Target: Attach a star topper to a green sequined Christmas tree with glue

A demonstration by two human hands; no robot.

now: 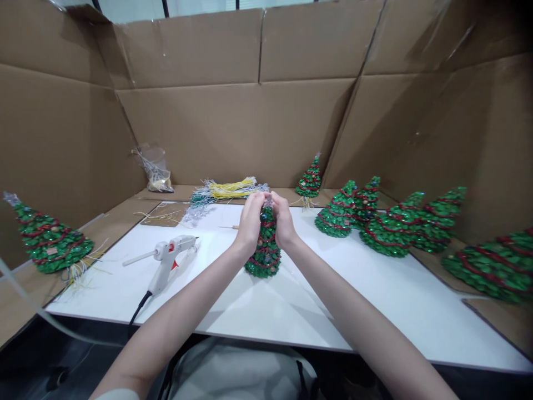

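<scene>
A small green Christmas tree with a red garland and little ornaments stands upright on the white board, directly in front of me. My left hand is cupped along the left side of its upper part, and my right hand presses in from the right. The fingertips of both hands come together around the clear star-like topper. Part of the upper branches is hidden behind my palms. Just left of my left hand lies a thin pointed tool with a wooden handle.
A white hot glue gun lies at left, its black cord running off the front edge. Bundled yellow and white wires and a clear plastic bag are at the back. Other decorated trees stand right, left and behind. Cardboard walls enclose the table.
</scene>
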